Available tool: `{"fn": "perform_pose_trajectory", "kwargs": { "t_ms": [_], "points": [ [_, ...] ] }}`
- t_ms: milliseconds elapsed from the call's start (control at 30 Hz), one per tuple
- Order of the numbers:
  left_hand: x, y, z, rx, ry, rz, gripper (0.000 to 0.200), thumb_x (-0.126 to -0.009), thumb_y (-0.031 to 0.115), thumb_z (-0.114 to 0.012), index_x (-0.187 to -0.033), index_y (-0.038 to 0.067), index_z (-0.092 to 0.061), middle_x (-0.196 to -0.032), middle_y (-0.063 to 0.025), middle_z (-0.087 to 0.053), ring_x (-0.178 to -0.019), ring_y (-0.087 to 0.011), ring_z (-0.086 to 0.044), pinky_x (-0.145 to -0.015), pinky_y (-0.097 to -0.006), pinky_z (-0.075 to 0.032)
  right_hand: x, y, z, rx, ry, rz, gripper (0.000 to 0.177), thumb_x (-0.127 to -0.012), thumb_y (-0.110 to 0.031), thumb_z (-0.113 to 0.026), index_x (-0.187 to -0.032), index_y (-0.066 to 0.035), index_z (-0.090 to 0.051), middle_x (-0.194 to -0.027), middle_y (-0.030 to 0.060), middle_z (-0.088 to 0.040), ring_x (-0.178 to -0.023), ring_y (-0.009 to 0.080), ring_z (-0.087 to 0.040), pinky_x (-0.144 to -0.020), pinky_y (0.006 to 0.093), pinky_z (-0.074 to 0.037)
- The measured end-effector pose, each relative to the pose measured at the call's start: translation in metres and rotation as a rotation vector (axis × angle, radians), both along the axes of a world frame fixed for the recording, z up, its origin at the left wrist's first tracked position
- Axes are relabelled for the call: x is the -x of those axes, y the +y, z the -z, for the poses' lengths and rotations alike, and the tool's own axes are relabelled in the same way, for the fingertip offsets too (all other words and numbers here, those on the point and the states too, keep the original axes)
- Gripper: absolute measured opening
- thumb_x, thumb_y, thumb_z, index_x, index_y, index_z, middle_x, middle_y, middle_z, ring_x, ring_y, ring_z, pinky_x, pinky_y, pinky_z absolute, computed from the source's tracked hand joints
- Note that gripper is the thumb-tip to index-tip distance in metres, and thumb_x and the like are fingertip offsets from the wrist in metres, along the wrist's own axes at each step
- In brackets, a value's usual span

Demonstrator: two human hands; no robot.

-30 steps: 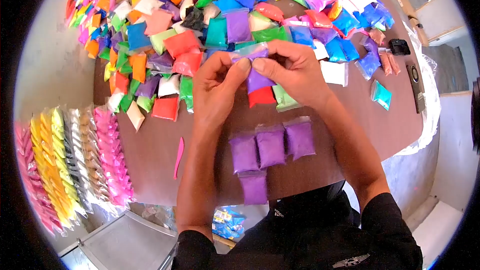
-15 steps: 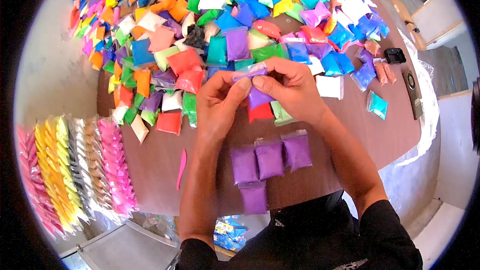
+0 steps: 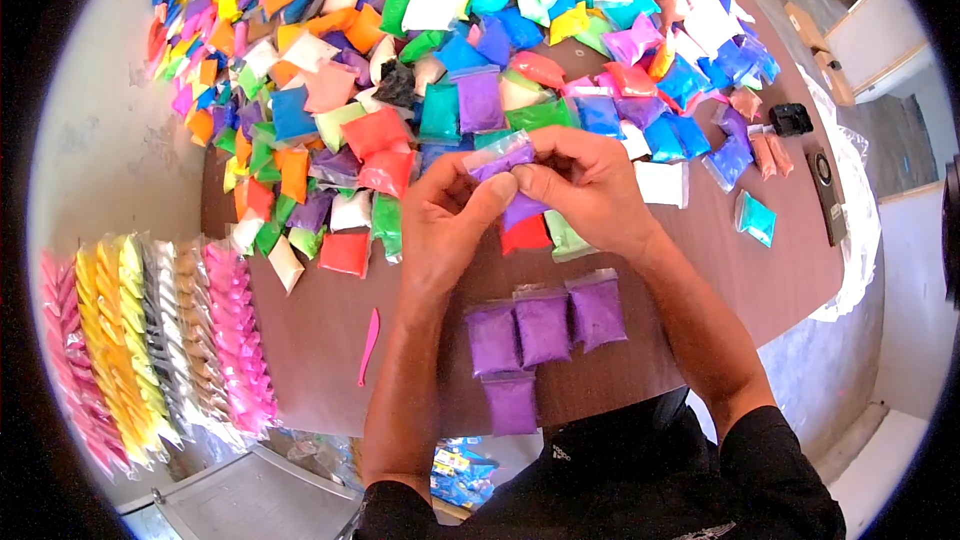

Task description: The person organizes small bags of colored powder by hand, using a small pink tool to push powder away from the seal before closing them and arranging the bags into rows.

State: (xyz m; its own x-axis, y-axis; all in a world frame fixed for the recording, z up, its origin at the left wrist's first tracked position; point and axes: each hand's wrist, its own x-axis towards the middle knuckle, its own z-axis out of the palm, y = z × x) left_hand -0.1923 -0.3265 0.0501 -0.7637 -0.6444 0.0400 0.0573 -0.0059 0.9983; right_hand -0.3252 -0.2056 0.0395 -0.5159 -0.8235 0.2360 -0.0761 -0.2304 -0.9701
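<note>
Between my two hands is a small clear bag with a purple filling (image 3: 524, 208), held above the table. My left hand (image 3: 455, 205) pinches its left side, thumb in front and fingers bent behind. My right hand (image 3: 585, 185) grips the right side the same way, and the two thumb tips nearly meet over the bag. The bag's clear upper part (image 3: 500, 145) sticks up above the thumbs. Below my hands several purple bags (image 3: 543, 326) lie on the brown table, three in a row and one (image 3: 511, 402) beneath them.
A large heap of colourful filled bags (image 3: 400, 60) covers the far table (image 3: 310, 340). A pink plastic knife (image 3: 369, 347) lies left of my left forearm. Strips of bags (image 3: 235, 330) hang at the left. A teal bag (image 3: 755, 218) and a dark phone-like object (image 3: 826, 198) lie right.
The held bag is tilted a little differently, with more of its clear upper part showing above my thumbs. Both hands keep their pinch. The whole view has shifted slightly.
</note>
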Motion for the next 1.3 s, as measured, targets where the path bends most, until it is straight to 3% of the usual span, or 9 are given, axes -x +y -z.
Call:
{"fn": "perform_pose_trajectory", "kwargs": {
  "t_ms": [67,400,467,767,1000,1167,1300],
  "points": [
    [0.000,0.001,0.004,-0.117,0.040,0.078,0.018,-0.096,0.016,-0.073,-0.108,0.003,-0.070,-0.090,0.0045,-0.066,-0.078,-0.0037,-0.057,-0.068,-0.0218,-0.045,-0.002,0.000,-0.001,0.009,0.028,0.031,0.013,-0.095,-0.008,-0.067,-0.105,0.001,-0.068,-0.085,-0.0028,-0.065,-0.077,0.0031,-0.057,-0.066,0.0230,-0.048],
    [-0.002,-0.004,0.014,-0.104,0.150,0.077,0.011,-0.098,0.016,-0.071,-0.097,0.004,-0.070,-0.087,0.0052,-0.066,-0.079,-0.0030,-0.056,-0.070,-0.0210,-0.044,-0.006,-0.005,-0.002,0.055,-0.175,-0.067,0.014,-0.097,-0.008,-0.065,-0.107,0.001,-0.067,-0.090,-0.0016,-0.065,-0.082,0.0034,-0.059,-0.072,0.0233,-0.050],
    [-0.002,-0.003,0.015,-0.064,0.142,0.087,0.012,-0.098,0.016,-0.071,-0.097,0.004,-0.070,-0.087,0.0047,-0.066,-0.079,-0.0032,-0.057,-0.070,-0.0214,-0.045,-0.004,-0.002,-0.003,0.029,-0.046,-0.027,0.013,-0.097,-0.007,-0.065,-0.107,0.001,-0.068,-0.088,-0.0026,-0.065,-0.081,0.0032,-0.058,-0.070,0.0229,-0.050],
    [-0.002,-0.005,0.013,-0.031,0.081,0.084,0.012,-0.098,0.016,-0.069,-0.098,0.004,-0.070,-0.086,0.0043,-0.065,-0.079,-0.0034,-0.056,-0.070,-0.0213,-0.045,0.000,0.003,-0.004,-0.052,0.055,0.006,0.015,-0.093,-0.007,-0.070,-0.106,0.000,-0.068,-0.084,-0.0037,-0.064,-0.073,0.0018,-0.053,-0.061,0.0226,-0.044],
    [-0.003,-0.005,0.015,0.046,0.110,0.062,0.012,-0.098,0.015,-0.069,-0.098,0.003,-0.069,-0.086,0.0055,-0.064,-0.079,-0.0028,-0.054,-0.068,-0.0212,-0.044,-0.001,-0.006,0.015,0.011,-0.024,0.050,0.013,-0.093,-0.009,-0.071,-0.100,0.002,-0.069,-0.084,-0.0016,-0.065,-0.073,0.0037,-0.055,-0.061,0.0237,-0.046],
    [-0.004,0.000,-0.003,-0.039,-0.074,0.102,0.013,-0.098,0.013,-0.069,-0.105,0.003,-0.070,-0.087,0.0044,-0.064,-0.079,-0.0035,-0.055,-0.069,-0.0219,-0.045,-0.002,-0.005,0.010,0.074,0.031,0.151,0.014,-0.093,-0.010,-0.071,-0.099,0.002,-0.070,-0.086,0.0011,-0.067,-0.075,0.0057,-0.057,-0.066,0.0237,-0.048],
    [0.000,0.001,0.007,-0.069,-0.001,0.135,0.017,-0.097,0.014,-0.070,-0.110,0.002,-0.070,-0.088,0.0046,-0.065,-0.078,-0.0035,-0.055,-0.069,-0.0221,-0.044,-0.001,-0.006,0.011,0.118,0.033,0.165,0.015,-0.094,-0.009,-0.071,-0.102,0.003,-0.070,-0.089,0.0020,-0.068,-0.078,0.0055,-0.058,-0.068,0.0235,-0.048]
  ]
}}
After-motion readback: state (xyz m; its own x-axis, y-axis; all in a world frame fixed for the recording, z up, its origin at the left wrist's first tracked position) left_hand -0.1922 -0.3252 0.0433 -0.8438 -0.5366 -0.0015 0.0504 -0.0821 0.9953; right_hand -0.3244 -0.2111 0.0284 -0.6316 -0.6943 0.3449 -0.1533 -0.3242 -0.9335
